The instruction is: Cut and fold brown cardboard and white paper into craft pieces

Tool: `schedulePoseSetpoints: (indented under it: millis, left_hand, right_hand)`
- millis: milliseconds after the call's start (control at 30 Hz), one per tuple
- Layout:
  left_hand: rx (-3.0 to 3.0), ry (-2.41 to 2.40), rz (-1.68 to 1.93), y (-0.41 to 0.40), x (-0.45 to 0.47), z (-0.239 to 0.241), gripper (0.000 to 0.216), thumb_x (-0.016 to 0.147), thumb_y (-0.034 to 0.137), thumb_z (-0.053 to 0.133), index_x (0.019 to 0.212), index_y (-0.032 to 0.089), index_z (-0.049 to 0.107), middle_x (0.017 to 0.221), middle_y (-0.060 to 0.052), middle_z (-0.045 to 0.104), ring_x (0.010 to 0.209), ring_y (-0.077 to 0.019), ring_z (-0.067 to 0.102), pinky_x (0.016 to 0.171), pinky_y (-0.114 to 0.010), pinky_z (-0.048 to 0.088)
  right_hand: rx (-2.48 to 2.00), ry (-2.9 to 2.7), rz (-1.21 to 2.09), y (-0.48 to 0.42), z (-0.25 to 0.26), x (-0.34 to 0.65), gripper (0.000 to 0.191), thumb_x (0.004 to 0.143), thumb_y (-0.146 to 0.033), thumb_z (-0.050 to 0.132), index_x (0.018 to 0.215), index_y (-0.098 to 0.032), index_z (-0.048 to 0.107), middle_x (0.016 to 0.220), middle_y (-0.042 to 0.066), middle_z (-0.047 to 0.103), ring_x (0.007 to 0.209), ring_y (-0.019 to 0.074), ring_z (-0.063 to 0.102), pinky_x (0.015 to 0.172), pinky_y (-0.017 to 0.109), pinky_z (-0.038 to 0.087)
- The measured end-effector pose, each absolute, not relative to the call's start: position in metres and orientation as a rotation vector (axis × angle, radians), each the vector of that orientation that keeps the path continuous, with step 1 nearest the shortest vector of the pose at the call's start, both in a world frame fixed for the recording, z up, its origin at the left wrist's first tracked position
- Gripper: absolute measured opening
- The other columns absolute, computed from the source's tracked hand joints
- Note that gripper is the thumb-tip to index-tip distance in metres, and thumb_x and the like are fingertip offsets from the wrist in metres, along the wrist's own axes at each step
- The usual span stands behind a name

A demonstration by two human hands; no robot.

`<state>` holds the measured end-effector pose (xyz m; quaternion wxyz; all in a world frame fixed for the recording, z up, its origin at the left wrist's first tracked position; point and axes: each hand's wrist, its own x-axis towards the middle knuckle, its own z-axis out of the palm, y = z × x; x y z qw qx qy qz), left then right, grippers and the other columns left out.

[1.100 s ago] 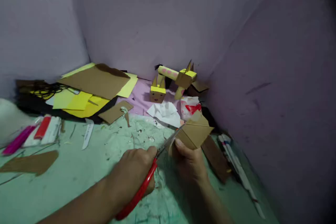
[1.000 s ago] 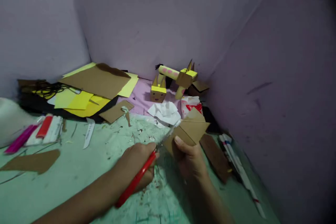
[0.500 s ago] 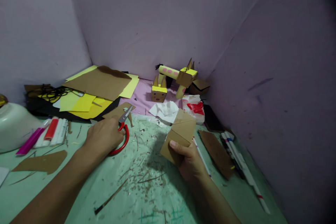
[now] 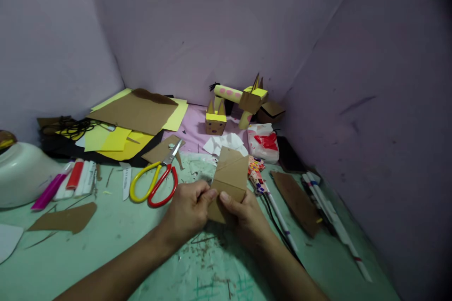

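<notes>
Hands (image 4: 219, 211) on cardboard piece (image 4: 229, 176), seemingly upright.

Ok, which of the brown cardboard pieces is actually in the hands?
The folded cardboard piece, pinched at its lower edge by the left hand and right hand. The other brown pieces lie flat on the table, untouched.

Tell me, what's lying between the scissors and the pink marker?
In the head view, a small white strip and a bundle of red and white markers lie between the scissors and the pink marker.

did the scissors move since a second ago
Yes. The red and yellow handled scissors left the left hand and went left, away from the folded brown cardboard piece, now lying beside the white markers.
</notes>
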<state>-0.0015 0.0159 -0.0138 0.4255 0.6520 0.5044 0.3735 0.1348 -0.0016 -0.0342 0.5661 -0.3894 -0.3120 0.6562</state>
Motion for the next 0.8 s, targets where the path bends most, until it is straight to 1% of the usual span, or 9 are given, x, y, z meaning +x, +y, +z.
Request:
schedulePoseSetpoints:
  millis: [100, 200, 300, 367, 467, 533, 600, 700, 800]
  left_hand:
    - [1.553, 1.263, 0.957, 0.02, -0.004, -0.02, 0.035, 0.078, 0.042, 0.047, 0.051, 0.021, 0.037, 0.049, 0.005, 0.036, 0.05, -0.0112, 0.034, 0.047, -0.024, 0.025]
    - [1.451, 1.219, 0.945, 0.025, -0.004, -0.025, 0.038, 0.079, 0.047, 0.044, 0.053, 0.021, 0.039, 0.046, 0.006, 0.038, 0.045, -0.0103, 0.035, 0.043, -0.022, 0.026]
    - [1.348, 1.193, 0.942, 0.029, -0.004, -0.025, 0.039, 0.081, 0.051, 0.041, 0.056, 0.021, 0.044, 0.04, 0.007, 0.038, 0.036, -0.0094, 0.034, 0.038, -0.021, 0.024]
    - [1.297, 1.171, 0.952, 0.03, -0.005, -0.023, 0.038, 0.079, 0.053, 0.044, 0.064, 0.019, 0.049, 0.041, 0.007, 0.041, 0.036, -0.0094, 0.035, 0.036, -0.021, 0.025]
    - [1.255, 1.118, 0.96, 0.028, -0.007, -0.016, 0.036, 0.074, 0.053, 0.057, 0.082, 0.017, 0.056, 0.054, 0.005, 0.05, 0.042, -0.0096, 0.041, 0.038, -0.02, 0.03]
    - [1.239, 1.081, 0.954, 0.026, -0.007, -0.013, 0.037, 0.07, 0.048, 0.064, 0.088, 0.016, 0.058, 0.063, 0.003, 0.056, 0.051, -0.0112, 0.048, 0.043, -0.02, 0.035]
    - [1.188, 1.049, 0.979, 0.024, -0.007, -0.011, 0.035, 0.07, 0.046, 0.066, 0.088, 0.016, 0.059, 0.065, 0.002, 0.057, 0.055, -0.012, 0.05, 0.046, -0.02, 0.037]
    - [1.103, 1.021, 1.038, 0.023, -0.007, -0.011, 0.035, 0.075, 0.051, 0.059, 0.084, 0.017, 0.061, 0.06, 0.003, 0.054, 0.052, -0.0115, 0.046, 0.045, -0.021, 0.035]
    - [1.067, 1.019, 1.033, 0.025, -0.006, -0.012, 0.036, 0.073, 0.05, 0.057, 0.082, 0.016, 0.062, 0.065, 0.0, 0.059, 0.055, -0.0133, 0.048, 0.045, -0.022, 0.037]
  right_hand:
    - [-0.921, -0.65, 1.587, 0.001, -0.032, 0.134, 0.038, 0.06, -0.037, 0.08, 0.088, -0.015, 0.067, 0.078, 0.006, 0.073, 0.068, 0.0211, 0.068, 0.066, 0.032, 0.054]
    - [-0.896, -0.594, 1.598, 0.003, -0.029, 0.135, 0.042, 0.058, -0.04, 0.08, 0.089, -0.015, 0.065, 0.081, 0.008, 0.074, 0.074, 0.025, 0.069, 0.071, 0.037, 0.055]
    - [-0.864, -0.665, 1.547, 0.005, -0.028, 0.139, 0.04, 0.06, -0.038, 0.079, 0.09, -0.017, 0.064, 0.089, 0.007, 0.074, 0.081, 0.0243, 0.069, 0.077, 0.037, 0.053]
    - [-0.869, -0.741, 1.521, 0.005, -0.029, 0.141, 0.038, 0.063, -0.036, 0.078, 0.093, -0.018, 0.064, 0.091, 0.006, 0.074, 0.083, 0.0229, 0.068, 0.079, 0.036, 0.052]
    - [-0.858, -0.877, 1.515, 0.004, -0.029, 0.143, 0.039, 0.066, -0.036, 0.077, 0.097, -0.017, 0.064, 0.091, 0.006, 0.073, 0.08, 0.022, 0.068, 0.076, 0.035, 0.052]
    - [-0.852, -0.948, 1.488, 0.004, -0.027, 0.143, 0.039, 0.066, -0.034, 0.078, 0.098, -0.017, 0.064, 0.09, 0.006, 0.073, 0.08, 0.0214, 0.068, 0.074, 0.033, 0.051]
    - [-0.849, -0.98, 1.455, 0.004, -0.026, 0.142, 0.041, 0.064, -0.031, 0.079, 0.1, -0.018, 0.064, 0.093, 0.006, 0.073, 0.086, 0.0219, 0.067, 0.076, 0.032, 0.05]
    - [-0.855, -0.974, 1.39, 0.004, -0.027, 0.143, 0.048, 0.059, -0.027, 0.081, 0.104, -0.022, 0.063, 0.1, 0.005, 0.071, 0.093, 0.0231, 0.064, 0.081, 0.034, 0.049]
    - [-0.903, -0.989, 1.319, 0.004, -0.029, 0.146, 0.042, 0.061, -0.026, 0.079, 0.101, -0.025, 0.066, 0.104, 0.005, 0.069, 0.095, 0.0234, 0.063, 0.086, 0.038, 0.047]
